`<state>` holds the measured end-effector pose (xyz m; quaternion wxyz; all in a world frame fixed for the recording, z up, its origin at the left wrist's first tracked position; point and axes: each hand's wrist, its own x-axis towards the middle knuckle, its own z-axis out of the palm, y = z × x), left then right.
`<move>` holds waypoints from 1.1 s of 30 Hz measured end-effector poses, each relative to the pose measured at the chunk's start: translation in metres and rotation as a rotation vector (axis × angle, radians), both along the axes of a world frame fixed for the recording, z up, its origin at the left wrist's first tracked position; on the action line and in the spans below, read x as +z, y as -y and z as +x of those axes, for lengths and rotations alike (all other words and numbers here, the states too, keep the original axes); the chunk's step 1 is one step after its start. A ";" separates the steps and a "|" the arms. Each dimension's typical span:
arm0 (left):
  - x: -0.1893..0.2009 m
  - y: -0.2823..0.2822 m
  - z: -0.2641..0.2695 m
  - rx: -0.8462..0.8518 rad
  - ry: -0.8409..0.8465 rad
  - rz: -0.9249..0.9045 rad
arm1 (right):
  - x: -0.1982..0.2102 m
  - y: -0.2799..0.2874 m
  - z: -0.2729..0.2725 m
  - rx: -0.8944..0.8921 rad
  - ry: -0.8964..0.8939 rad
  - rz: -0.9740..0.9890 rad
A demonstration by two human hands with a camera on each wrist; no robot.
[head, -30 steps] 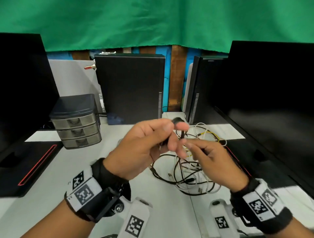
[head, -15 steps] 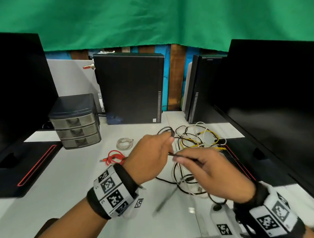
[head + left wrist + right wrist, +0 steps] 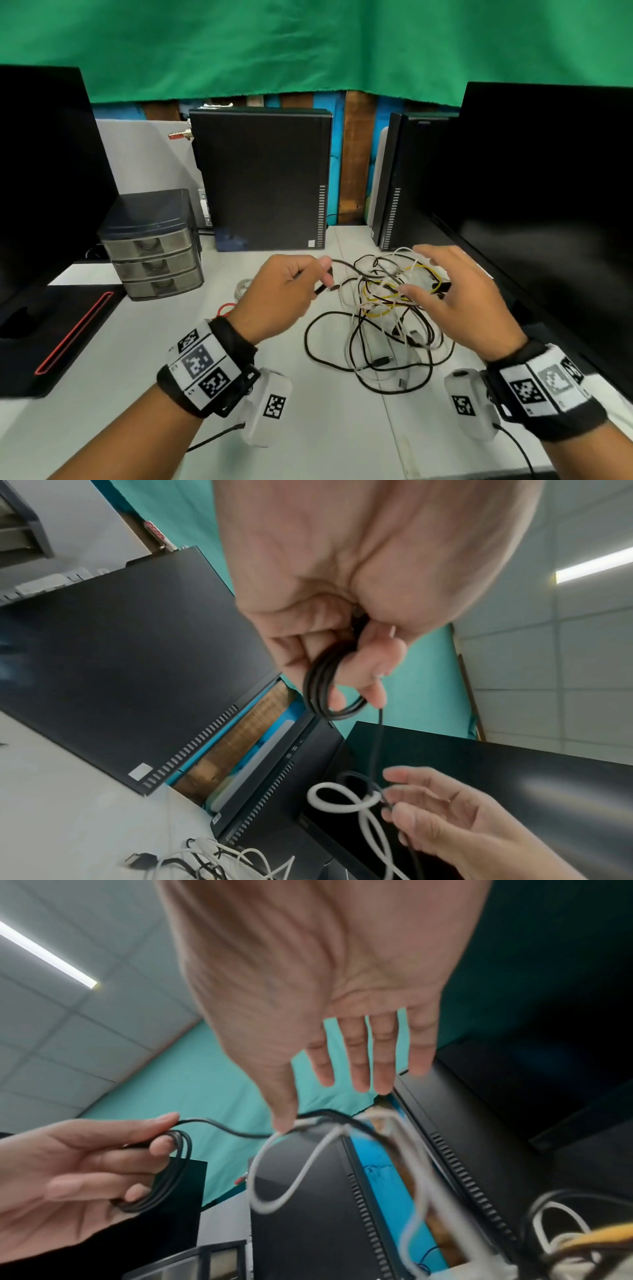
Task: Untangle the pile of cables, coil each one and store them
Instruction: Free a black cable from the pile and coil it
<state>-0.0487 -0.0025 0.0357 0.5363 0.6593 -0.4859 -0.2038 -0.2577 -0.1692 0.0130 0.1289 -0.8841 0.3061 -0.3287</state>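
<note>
In the head view, a black cable (image 3: 346, 265) is gripped in the curled fingers of the left hand (image 3: 279, 298), which is raised above the white table (image 3: 102, 359) just left of the tangled pile of cables (image 3: 383, 318); the right hand (image 3: 455, 301) is spread over the pile with its fingers wide, and a grey drawer unit (image 3: 154, 246) is seen well to the left, with a small red cable (image 3: 226, 310) and a pale coil (image 3: 244, 286) partly hidden behind the left hand. In the left wrist view, several black loops (image 3: 325, 685) are seen wound round the left hand's fingers (image 3: 373, 669), and a strand is led down to the right hand (image 3: 455, 821), where a white cable (image 3: 342, 802) is looped by the loosely bent fingers. In the right wrist view, the right hand's fingers (image 3: 359, 1056) are held straight and apart, the thumb tip (image 3: 284, 1118) is touched by the white and black strands, and the black coil (image 3: 167, 1172) is held in the left hand (image 3: 68, 1175).
</note>
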 end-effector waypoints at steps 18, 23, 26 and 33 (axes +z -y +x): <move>0.038 -0.018 0.000 -0.062 -0.315 -0.208 | -0.030 -0.030 0.033 0.198 0.154 0.442; 0.060 -0.026 0.033 0.009 -0.476 -0.414 | -0.058 0.017 0.027 0.016 0.070 0.545; 0.077 -0.033 0.065 0.090 -0.649 -0.574 | -0.080 0.046 0.015 -0.140 -0.011 0.652; 0.099 -0.048 0.104 0.135 -0.639 -0.629 | -0.078 0.071 -0.003 -0.308 -0.051 0.809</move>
